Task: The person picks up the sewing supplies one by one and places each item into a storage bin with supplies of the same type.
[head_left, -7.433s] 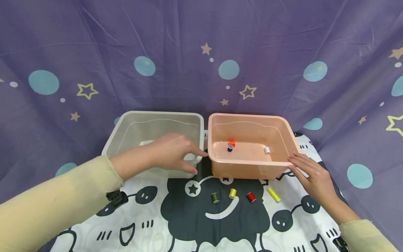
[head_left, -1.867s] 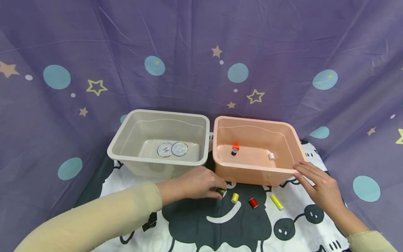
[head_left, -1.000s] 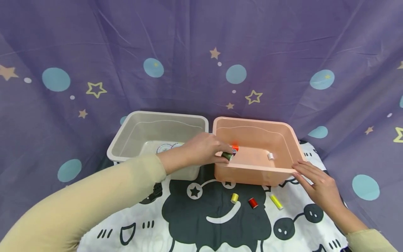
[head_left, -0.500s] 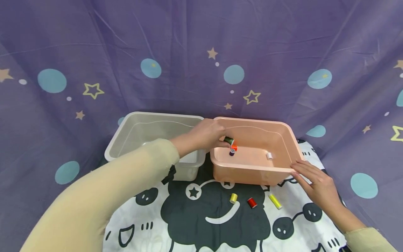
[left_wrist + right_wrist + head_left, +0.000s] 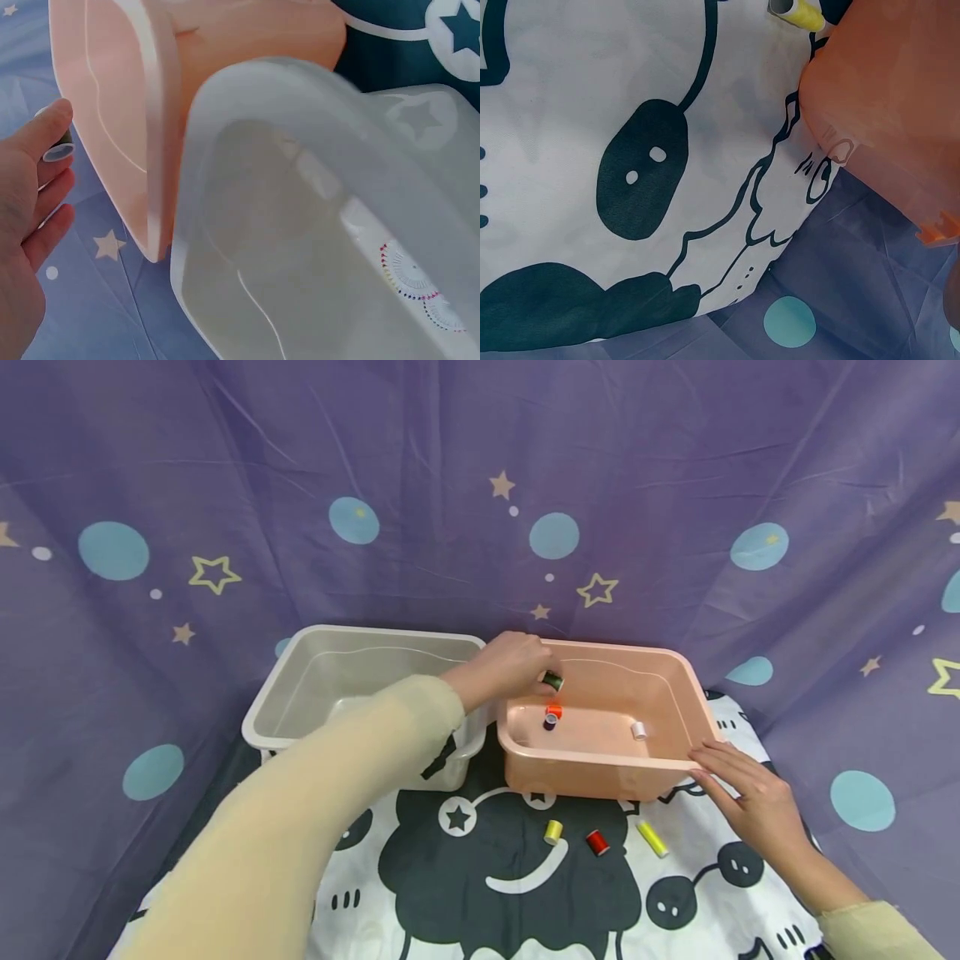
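My left hand point(image 5: 517, 665) pinches a dark green thread spool point(image 5: 552, 682) between thumb and fingers, over the left part of the pink bin point(image 5: 585, 757). In the left wrist view the same spool point(image 5: 60, 150) shows its pale end under the thumb. Inside the pink bin lie an orange spool point(image 5: 553, 712), a dark purple spool point(image 5: 551, 722) and a white spool point(image 5: 638, 731). With fingers extended, my right hand point(image 5: 750, 793) rests on that bin's front right corner. In front of the bin lie a yellow spool point(image 5: 553, 832), a red spool point(image 5: 597, 842) and a long neon-yellow spool point(image 5: 652, 840).
A grey bin point(image 5: 360, 631) stands left of the pink one, its right part behind my left arm. Two round pin wheels, one a pin wheel point(image 5: 409, 271) with coloured heads, lie in it. A purple curtain point(image 5: 420, 460) hangs behind both bins.
My left hand picked up the green spool from the cloth, lifted it over the pink bin's rim and moved it toward the back. My right hand stays at the bin's corner.
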{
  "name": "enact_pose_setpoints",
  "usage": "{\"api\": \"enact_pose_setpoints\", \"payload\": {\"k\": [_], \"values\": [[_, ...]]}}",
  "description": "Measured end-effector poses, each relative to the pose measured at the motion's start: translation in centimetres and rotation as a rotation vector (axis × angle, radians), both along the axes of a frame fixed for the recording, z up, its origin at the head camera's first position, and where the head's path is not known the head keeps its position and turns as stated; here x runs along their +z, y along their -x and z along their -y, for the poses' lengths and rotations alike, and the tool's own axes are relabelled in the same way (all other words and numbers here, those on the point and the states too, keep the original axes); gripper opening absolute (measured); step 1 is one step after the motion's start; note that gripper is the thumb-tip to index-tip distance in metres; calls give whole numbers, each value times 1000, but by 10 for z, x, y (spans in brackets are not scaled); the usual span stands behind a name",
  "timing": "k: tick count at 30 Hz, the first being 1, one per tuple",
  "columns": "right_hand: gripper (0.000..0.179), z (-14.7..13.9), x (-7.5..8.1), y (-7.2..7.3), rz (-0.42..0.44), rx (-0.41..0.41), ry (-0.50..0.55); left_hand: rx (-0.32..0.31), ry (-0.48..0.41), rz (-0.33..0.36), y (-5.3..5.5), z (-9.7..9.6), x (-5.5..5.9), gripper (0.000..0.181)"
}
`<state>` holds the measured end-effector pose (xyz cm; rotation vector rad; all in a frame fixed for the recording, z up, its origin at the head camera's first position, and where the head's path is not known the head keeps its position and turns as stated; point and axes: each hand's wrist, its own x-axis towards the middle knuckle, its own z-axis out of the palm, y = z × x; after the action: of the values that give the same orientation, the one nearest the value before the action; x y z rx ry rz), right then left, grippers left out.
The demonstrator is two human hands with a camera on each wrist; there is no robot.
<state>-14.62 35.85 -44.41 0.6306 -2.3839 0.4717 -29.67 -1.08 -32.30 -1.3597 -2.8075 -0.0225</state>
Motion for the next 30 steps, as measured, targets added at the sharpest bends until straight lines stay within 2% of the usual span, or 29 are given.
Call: {"api": "enact_pose_setpoints", "payload": {"k": [2, 7, 16, 22, 27, 30], "values": [[42, 0, 0, 0, 2, -1, -1, 16, 9, 20, 4, -4, 0, 17], [38, 0, 0, 0, 5, 2, 2, 51, 53, 49, 12, -13, -1, 16], [45, 1, 2, 0, 9, -4, 3, 60, 95, 92, 23, -21, -11, 17], [49, 1, 2, 0, 17, -15, -1, 49, 123, 111, 26, -26, -16, 19], [33, 1, 2, 1, 18, -10, 3, 52, 134, 120, 25, -28, -20, 19], [48, 1, 2, 1, 18, -7, 5, 61, 141, 137, 25, -29, -22, 29]]}}
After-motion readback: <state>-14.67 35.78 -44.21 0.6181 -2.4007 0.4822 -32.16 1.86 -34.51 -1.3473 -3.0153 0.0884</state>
